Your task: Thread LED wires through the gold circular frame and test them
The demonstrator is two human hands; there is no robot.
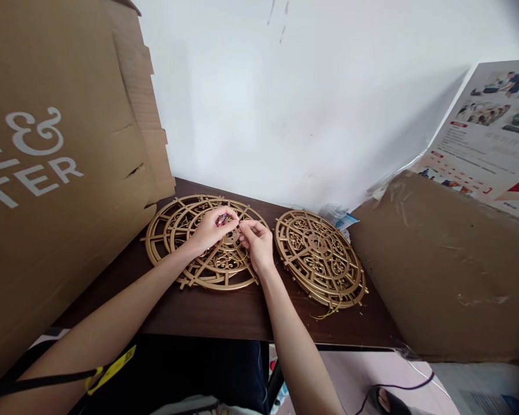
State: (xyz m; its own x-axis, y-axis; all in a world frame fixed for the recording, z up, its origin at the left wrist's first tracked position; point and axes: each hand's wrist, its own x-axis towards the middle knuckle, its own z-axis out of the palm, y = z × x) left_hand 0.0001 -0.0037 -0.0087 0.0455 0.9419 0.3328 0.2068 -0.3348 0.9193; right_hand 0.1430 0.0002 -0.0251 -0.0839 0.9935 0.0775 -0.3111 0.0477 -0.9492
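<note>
My left hand (214, 227) and my right hand (258, 241) meet fingertip to fingertip over a stack of round gold lattice panels (237, 281). Fingers of both hands are pinched together around a thin yellow cord (224, 241), part of which hangs over the top panel. Tucked in my left hand is a small reddish, shiny object (221, 219); most of it is hidden by the fingers, so its kind is unclear. To the right lies a second stack of gold lattice panels (324, 271), with a loose yellow strand (327, 314) trailing from its front edge.
Both stacks rest on a dark brown table (207, 320) against a white wall (303, 104). A large printed cardboard box (82, 75) stands at left, another cardboard box (441, 265) at right. Crumpled clear plastic with blue print (343, 221) sits behind the right stack.
</note>
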